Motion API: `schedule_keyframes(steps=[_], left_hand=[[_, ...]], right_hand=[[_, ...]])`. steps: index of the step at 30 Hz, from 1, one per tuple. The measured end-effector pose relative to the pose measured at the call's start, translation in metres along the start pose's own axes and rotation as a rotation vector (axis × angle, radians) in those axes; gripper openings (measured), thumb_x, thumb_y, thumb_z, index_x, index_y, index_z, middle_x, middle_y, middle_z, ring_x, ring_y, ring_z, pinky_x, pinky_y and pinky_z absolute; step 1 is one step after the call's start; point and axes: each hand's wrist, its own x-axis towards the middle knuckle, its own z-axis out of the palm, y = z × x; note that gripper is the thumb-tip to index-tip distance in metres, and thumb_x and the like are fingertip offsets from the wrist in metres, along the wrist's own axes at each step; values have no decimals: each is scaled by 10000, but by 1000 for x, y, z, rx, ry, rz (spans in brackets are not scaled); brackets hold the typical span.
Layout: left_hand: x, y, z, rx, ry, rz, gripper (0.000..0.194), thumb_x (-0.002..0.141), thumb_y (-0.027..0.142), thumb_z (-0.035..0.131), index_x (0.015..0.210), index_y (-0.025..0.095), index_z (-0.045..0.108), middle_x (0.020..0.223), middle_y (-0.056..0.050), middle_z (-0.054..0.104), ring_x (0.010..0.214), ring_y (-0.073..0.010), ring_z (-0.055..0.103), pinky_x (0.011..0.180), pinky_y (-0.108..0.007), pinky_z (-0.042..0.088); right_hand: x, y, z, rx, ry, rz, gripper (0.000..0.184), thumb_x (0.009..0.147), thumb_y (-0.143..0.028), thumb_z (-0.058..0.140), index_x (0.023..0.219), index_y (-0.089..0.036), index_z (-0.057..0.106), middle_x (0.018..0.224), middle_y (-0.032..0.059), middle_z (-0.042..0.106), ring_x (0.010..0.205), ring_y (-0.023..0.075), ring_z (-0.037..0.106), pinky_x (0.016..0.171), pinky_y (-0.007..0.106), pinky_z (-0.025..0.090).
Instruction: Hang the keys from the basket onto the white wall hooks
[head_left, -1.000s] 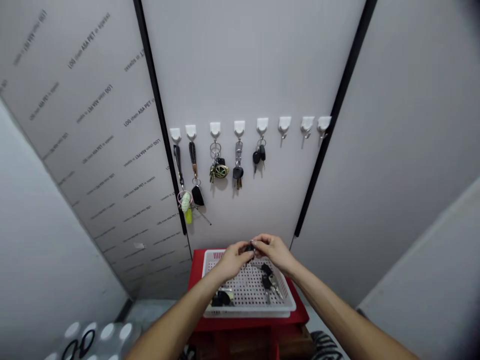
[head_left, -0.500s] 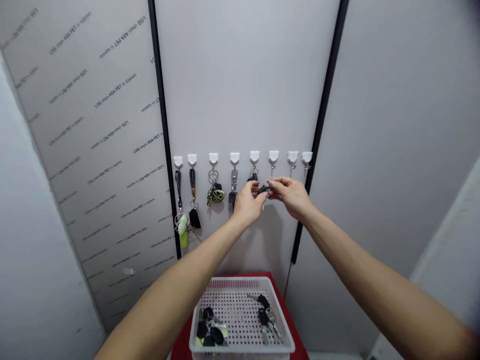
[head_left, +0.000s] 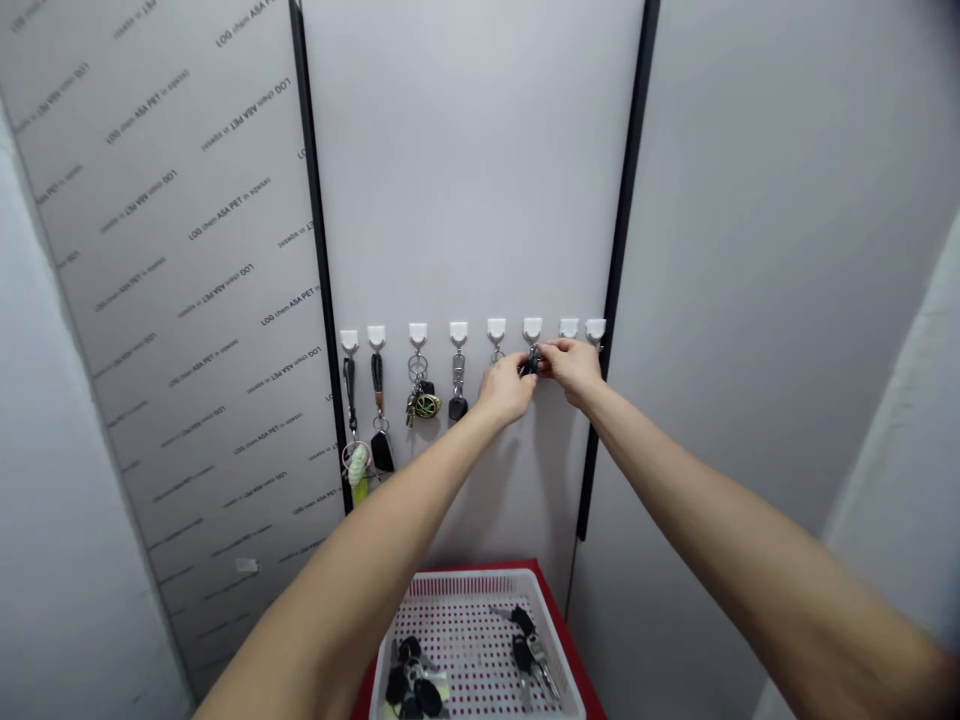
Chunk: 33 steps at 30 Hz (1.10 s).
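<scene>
Several white hooks (head_left: 458,332) run in a row across the pale wall panel. Both my hands meet just below the third hook from the right (head_left: 532,329). Between them is a small bunch of dark-headed keys (head_left: 531,362). My left hand (head_left: 507,388) is closed on the keys from the left, fingertips pinching. From the other side my right hand (head_left: 573,368) pinches the top of the bunch, close against the hook. Whether the key ring is over the hook cannot be made out. My left hand hides most of the bunch on the neighbouring hook.
Key sets hang on the hooks to the left, among them a green-and-gold charm (head_left: 427,405) and a black fob (head_left: 382,452). Below, a white perforated basket (head_left: 480,583) with loose keys (head_left: 523,652) stands on a red surface (head_left: 551,600). Black strips (head_left: 619,230) edge the panel.
My hands have brought the keys up to the third hook from the right; before, they were lower and apart from it. The camera view has shifted slightly.
</scene>
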Motion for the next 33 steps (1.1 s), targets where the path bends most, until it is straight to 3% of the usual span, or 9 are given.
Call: schedule_keyframes(steps=[7,12,13,15,19,21,23,26,33], left_hand=[[-21,-9,2,3,-39,-22,349,627,173,450,973,129,462,969,-71,523,873,-144,469,782,-263,350],[-80,-57,19,-175,-151,-165,339,620,165,468,956,121,465,955,-74,527,837,-126,486,761,-249,370],[-96,-71,25,-205,-183,-231,322,618,153,469,938,118,474,948,-78,531,831,-126,488,761,-250,371],[-131,-100,38,-249,-229,-376,276,619,118,460,892,108,494,928,-84,539,821,-122,493,763,-252,369],[-197,-138,64,-289,-309,-611,218,615,88,448,825,97,507,843,-77,561,761,-113,506,732,-251,383],[-219,-145,75,-312,-370,-671,213,610,91,448,816,94,504,803,-69,563,726,-109,508,702,-246,394],[-232,-145,83,-337,-424,-675,206,604,94,448,802,98,505,778,-57,559,704,-104,503,682,-238,397],[-237,-143,88,-345,-476,-634,187,599,98,444,775,111,506,739,-34,551,685,-97,492,668,-230,393],[-239,-146,87,-349,-493,-649,274,603,123,446,873,91,475,804,-60,527,699,-98,481,667,-226,383]], right_hand=[[-1,9,-3,-84,-17,-10,56,593,-152,450,615,-125,494,481,-28,463,408,55,449,402,187,409],[-27,44,-22,-327,52,-170,229,603,-188,426,805,-131,516,663,18,532,488,75,487,464,215,410],[-40,57,-27,-408,10,-204,238,607,-193,422,815,-133,520,690,24,542,510,80,490,494,223,410],[-75,86,-36,-580,-192,-247,229,615,-185,413,800,-132,536,722,34,562,564,89,497,563,230,404],[-153,139,-52,-887,-865,-234,209,614,-145,402,742,-153,567,746,41,582,674,113,500,636,221,374],[-180,156,-55,-1049,-1072,-239,203,591,-169,445,752,-165,569,780,52,578,762,154,484,667,252,355],[-196,166,-54,-1193,-1138,-280,212,581,-201,475,769,-162,564,821,73,565,835,198,451,701,299,326],[-204,171,-49,-1315,-1106,-315,212,606,-192,452,786,-142,552,853,99,548,865,219,432,723,335,292],[-206,172,-38,-1257,-1079,-165,214,619,-239,433,785,-160,542,813,80,572,793,199,488,711,324,273]])
